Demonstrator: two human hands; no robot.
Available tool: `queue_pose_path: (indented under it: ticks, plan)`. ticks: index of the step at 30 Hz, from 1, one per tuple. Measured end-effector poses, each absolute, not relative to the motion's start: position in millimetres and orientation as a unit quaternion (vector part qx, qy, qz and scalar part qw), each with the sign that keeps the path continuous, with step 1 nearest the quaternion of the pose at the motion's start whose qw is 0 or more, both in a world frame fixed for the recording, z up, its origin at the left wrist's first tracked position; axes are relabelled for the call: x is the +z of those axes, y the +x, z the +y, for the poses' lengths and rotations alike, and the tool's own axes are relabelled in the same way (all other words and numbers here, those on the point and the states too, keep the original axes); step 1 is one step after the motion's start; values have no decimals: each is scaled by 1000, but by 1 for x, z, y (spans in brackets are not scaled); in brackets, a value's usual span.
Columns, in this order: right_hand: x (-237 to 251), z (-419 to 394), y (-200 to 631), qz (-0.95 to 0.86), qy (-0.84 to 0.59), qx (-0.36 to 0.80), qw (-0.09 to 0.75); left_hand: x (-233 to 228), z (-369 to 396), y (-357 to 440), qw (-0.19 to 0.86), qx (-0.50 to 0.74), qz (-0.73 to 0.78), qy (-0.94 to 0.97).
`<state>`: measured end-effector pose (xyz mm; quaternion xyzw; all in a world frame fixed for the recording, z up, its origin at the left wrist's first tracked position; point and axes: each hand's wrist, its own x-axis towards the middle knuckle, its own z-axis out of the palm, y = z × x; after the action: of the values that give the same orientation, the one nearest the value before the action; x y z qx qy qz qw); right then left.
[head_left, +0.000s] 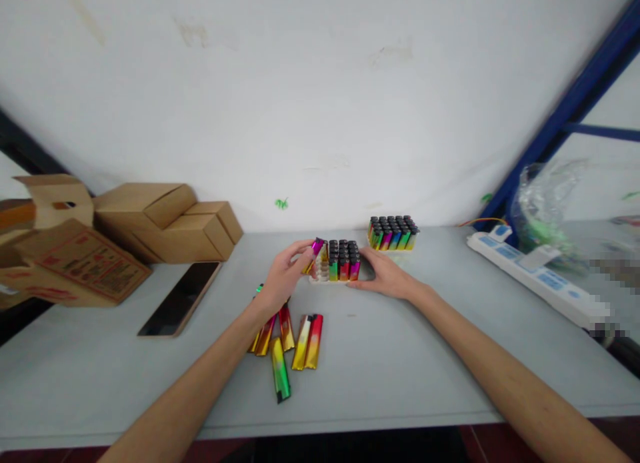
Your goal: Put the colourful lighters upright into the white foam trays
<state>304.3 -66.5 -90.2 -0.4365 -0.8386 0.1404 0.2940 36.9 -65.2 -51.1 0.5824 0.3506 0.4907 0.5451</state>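
1. Up at the middle of the tabletop (425, 356), the left hand (283, 276) is pinching a pink-topped lighter (317, 248) in its fingers, tilted, right at the open end of the white tray (320, 275).
2. The right hand (385, 275) is lying flat with loose fingers, bracing that tray's other side and gripping nothing.
3. Risk, I'm guessing: a crooked lighter could be catching its neighbours and tipping the row.
4. The tray is looking mostly filled with upright lighters; a second full tray (393, 233) is sitting behind.
5. Loose lighters (295, 346) are lying near the left wrist, so a sweep could scatter them.
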Motion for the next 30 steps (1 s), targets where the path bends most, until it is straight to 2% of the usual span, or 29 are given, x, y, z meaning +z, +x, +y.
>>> queue_pose_path:
  ticks: [9,13,18,24,30]
  plan:
    - [-88,-67,304,-839,-439,143,288,-51,-62,35,573,520,386,502]
    - [-88,-68,304,-842,-434,140,286,-54,-55,30,493,545,407,543]
    - [-88,-69,302,-848,-423,140,288,-60,-53,23,367,480,403,688]
    - [-85,-70,301,-849,-423,143,283,-66,-53,20,316,428,377,758]
    - [-85,-71,301,-848,-422,144,288,-64,-45,18,335,410,394,752]
